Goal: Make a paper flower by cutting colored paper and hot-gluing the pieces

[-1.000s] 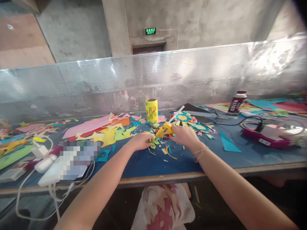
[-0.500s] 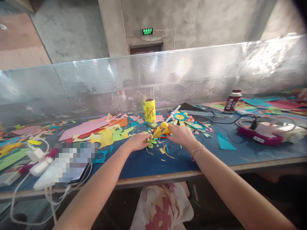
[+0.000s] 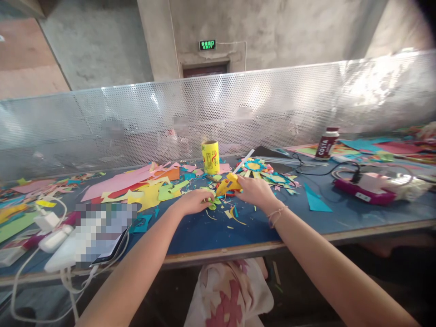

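My right hand (image 3: pixel 256 191) is closed round a yellow glue gun (image 3: pixel 229 185), its nozzle pointing left and down, a white glue stick poking out behind it. My left hand (image 3: pixel 195 201) presses its curled fingers on a small green paper piece (image 3: pixel 214 202) lying on the blue table (image 3: pixel 211 231), right under the nozzle. Both hands sit close together among paper scraps. A layered paper flower (image 3: pixel 256 167) in blue and yellow lies just beyond the right hand.
A yellow tape roll (image 3: pixel 210 157) stands behind the hands. Pink, yellow and green paper sheets (image 3: pixel 136 186) spread to the left. A phone with chargers and white cables (image 3: pixel 68 236) lies at front left. A magenta device (image 3: pixel 361 193), black cable and brown bottle (image 3: pixel 323 144) are right. A perforated metal screen (image 3: pixel 218 113) backs the table.
Both hands stay together over the green piece, shifting only slightly; the view has drifted a little to the right.
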The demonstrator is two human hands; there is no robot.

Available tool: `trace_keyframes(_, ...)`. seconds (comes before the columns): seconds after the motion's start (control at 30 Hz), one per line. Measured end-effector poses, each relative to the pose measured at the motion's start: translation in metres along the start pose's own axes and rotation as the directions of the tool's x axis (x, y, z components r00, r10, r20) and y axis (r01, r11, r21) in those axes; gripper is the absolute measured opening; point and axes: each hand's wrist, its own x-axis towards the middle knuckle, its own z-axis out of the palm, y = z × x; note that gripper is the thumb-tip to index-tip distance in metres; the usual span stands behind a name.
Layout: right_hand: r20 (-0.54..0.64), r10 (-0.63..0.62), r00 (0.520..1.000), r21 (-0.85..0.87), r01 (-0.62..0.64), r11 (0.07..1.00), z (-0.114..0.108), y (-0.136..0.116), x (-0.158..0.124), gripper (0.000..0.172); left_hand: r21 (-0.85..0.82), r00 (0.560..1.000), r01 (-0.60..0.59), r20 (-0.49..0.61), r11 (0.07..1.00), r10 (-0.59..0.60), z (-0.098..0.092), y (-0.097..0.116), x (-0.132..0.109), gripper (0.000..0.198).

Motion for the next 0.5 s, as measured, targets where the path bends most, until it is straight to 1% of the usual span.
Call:
trace_keyframes(0.17,0.026,-0.002,1.0,-0.007,0.002,1.0,-0.0022,-0.0018,-0.0001,0.035,0.019,0.999,-0.037,0.012,0.999,0.036,0.0001,0.0014,0.0003,0.016)
trace_keyframes(0.33,0.05,-0.011,0.999,-0.018,0.012,1.0,-0.0047,-0.0034,-0.0005,0.036,0.035,1.0,-0.026,0.012,0.999,0.025,0.0016,0.0036,0.0014,0.022)
trace_keyframes(0.5,0.054,-0.005,0.999,-0.013,0.005,1.0,-0.0053,-0.0041,-0.0009,0.035,0.051,1.0,-0.019,0.018,0.999,0.018,0.0016,0.0054,0.0013,0.022)
